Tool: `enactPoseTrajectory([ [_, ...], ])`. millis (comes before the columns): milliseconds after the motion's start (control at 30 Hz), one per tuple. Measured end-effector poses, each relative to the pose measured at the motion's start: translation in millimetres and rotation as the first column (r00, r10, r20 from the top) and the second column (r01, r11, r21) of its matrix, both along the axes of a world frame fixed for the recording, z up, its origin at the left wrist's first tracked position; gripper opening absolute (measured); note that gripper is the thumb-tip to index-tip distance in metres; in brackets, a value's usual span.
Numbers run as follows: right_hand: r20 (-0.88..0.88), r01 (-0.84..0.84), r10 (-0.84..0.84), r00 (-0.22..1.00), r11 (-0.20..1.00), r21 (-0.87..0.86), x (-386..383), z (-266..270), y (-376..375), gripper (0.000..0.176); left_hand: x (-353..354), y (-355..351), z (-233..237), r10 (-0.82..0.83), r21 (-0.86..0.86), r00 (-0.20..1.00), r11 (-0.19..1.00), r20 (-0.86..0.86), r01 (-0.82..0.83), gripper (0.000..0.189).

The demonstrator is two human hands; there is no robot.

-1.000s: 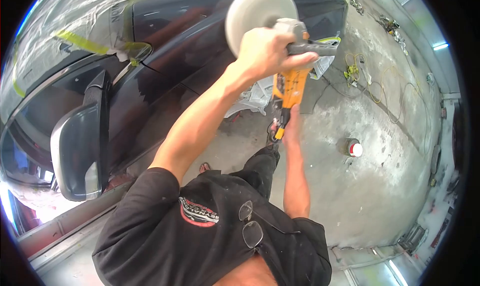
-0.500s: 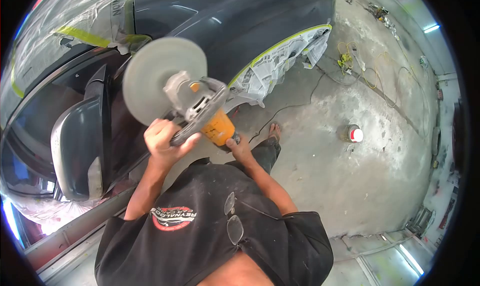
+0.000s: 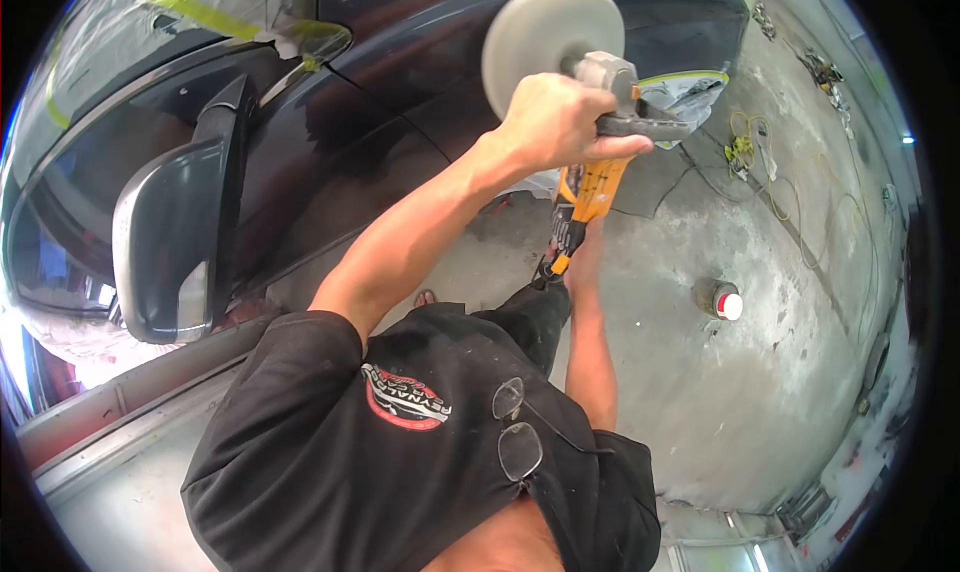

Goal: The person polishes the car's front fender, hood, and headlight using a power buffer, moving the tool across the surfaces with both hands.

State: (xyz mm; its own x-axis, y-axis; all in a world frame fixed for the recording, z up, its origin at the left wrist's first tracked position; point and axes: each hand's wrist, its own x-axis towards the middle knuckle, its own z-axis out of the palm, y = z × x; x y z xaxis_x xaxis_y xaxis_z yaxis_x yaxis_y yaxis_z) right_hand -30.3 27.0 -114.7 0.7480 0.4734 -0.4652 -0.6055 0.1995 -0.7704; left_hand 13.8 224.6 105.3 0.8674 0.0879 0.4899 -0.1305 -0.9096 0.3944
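Observation:
My left hand (image 3: 565, 122) is wrapped round the black side handle of an orange and grey polisher (image 3: 597, 187). Lower down, my right hand (image 3: 585, 260) holds the rear of the tool's body and is partly hidden behind it. The polisher's round, pale pad (image 3: 550, 47) is in front of the dark car panel (image 3: 420, 57); whether it touches the paint I cannot tell. Blur on the pad's face hides its detail.
The car's side mirror (image 3: 165, 237) juts out at left. Masking paper (image 3: 690, 97) edged with green tape covers the wheel arch. A jar with a red and white lid (image 3: 727, 303) stands on the concrete floor (image 3: 680, 392). Cords (image 3: 790, 187) lie at right.
Both hands have moved the polisher up and to the right, along the car. My left arm is stretched further out. The view has shifted, and less of the wheel-arch masking shows.

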Motion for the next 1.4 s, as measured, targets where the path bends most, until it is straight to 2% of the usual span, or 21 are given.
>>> enactPoseTrajectory([
  [100,0.0,-0.016,0.016,1.0,1.0,-0.007,-41.1,-13.2,11.1,0.051,-59.7,10.9,4.1,0.058,0.073,0.998,0.996,0.019,-0.059,0.054],
  [133,0.071,-0.071,0.073,0.995,0.997,-0.023,-54.2,-10.7,14.7,0.056,-84.4,15.3,10.1,0.064,0.05,0.996,0.997,0.056,-0.067,0.051],
  [200,0.202,-0.17,0.18,0.963,0.983,-0.068,-85.0,-4.6,21.8,0.068,-136.2,32.0,12.2,0.097,0.116,0.994,0.988,0.052,-0.103,0.051],
  [233,0.225,-0.192,0.201,0.953,0.979,-0.062,-97.8,1.2,27.9,0.07,-160.6,38.5,12.5,0.098,0.068,0.99,0.992,0.1,-0.105,0.047],
  [300,0.27,-0.237,0.242,0.932,0.97,-0.052,-118.2,19.4,37.9,0.076,-203.7,47.1,29.8,0.132,0.06,0.989,0.989,0.064,-0.136,0.042],
  [400,0.323,-0.289,0.302,0.897,0.953,-0.09,-129.8,36.9,47.4,0.079,-244.5,57.4,27.4,0.169,-0.016,0.978,0.986,0.12,-0.168,0.047],
  [467,0.374,-0.266,0.264,0.889,0.963,-0.049,-128.9,43.8,52.1,0.08,-256.5,57.1,21.8,0.173,-0.018,0.979,0.985,0.109,-0.172,0.046],
  [533,0.374,-0.287,0.279,0.885,0.957,-0.037,-130.5,17.6,51.3,0.08,-255.9,50.3,13.9,0.151,0.016,0.985,0.988,0.087,-0.153,0.044],
  [633,0.22,-0.301,0.275,0.936,0.949,0.093,-141.1,-30.0,46.1,0.071,-239.6,35.9,1.1,0.128,0.069,0.99,0.989,0.054,-0.132,0.041],
  [767,0.096,-0.307,0.293,0.951,0.93,0.203,-149.1,-62.8,36.5,0.07,-209.7,17.7,-3.4,0.132,0.13,0.991,0.983,-0.026,-0.128,0.04],
  [867,-0.003,-0.166,0.172,0.985,0.957,0.239,-133.9,-38.5,34.4,0.063,-167.5,9.8,-4.4,0.1,0.185,0.994,0.979,-0.047,-0.09,0.041],
  [933,-0.067,-0.12,0.127,0.99,0.988,0.098,-113.8,-41.8,25.8,0.057,-133.8,11.0,-8.7,0.055,0.182,0.997,0.982,-0.049,-0.045,0.048],
  [967,-0.096,-0.103,0.104,0.99,0.994,0.021,-102.1,-43.9,20.7,0.054,-115.9,12.6,-12.0,0.04,0.165,0.995,0.986,-0.093,-0.024,0.044],
  [1000,-0.14,0.052,-0.062,0.988,0.996,-0.068,-92.0,-39.6,19.0,0.048,-98.0,13.7,-15.6,0.027,0.146,0.99,0.989,-0.135,-0.008,0.041],
  [1033,-0.119,0.005,-0.025,0.993,0.986,-0.168,-79.5,-71.1,8.2,0.048,-77.0,10.6,-18.0,0.011,0.116,0.994,0.993,-0.113,0.003,0.042],
  [1067,-0.047,0.031,-0.036,0.998,0.995,-0.098,-57.1,-31.6,2.5,0.05,-56.2,7.2,-20.0,-0.003,0.087,0.996,0.996,-0.089,0.011,0.043],
  [1100,0.023,0.052,-0.05,0.998,0.993,-0.102,-43.5,-4.8,-2.9,0.056,-37.5,6.2,-22.8,-0.017,0.055,0.996,0.998,-0.089,0.022,0.044],
  [1167,0.058,0.054,-0.045,0.997,0.987,-0.154,-28.6,9.9,-15.1,0.059,-15.1,2.8,-26.8,-0.038,-0.068,0.995,0.997,-0.093,0.032,0.044],
  [1267,0.135,0.098,-0.069,0.988,0.971,-0.219,-26.3,17.4,-23.5,0.069,-20.5,7.8,-41.5,-0.03,-0.153,0.996,0.988,-0.081,0.017,0.044],
  [1300,0.182,0.125,-0.081,0.98,0.961,-0.246,-31.6,29.5,-22.7,0.071,-30.1,8.1,-42.9,-0.03,-0.151,1.0,0.988,-0.006,0.028,0.043],
  [1400,0.261,0.094,-0.001,0.965,0.934,-0.344,-58.2,27.2,-28.4,0.075,-72.3,17.8,-51.4,-0.045,-0.146,0.999,0.988,0.027,0.048,0.041],
])
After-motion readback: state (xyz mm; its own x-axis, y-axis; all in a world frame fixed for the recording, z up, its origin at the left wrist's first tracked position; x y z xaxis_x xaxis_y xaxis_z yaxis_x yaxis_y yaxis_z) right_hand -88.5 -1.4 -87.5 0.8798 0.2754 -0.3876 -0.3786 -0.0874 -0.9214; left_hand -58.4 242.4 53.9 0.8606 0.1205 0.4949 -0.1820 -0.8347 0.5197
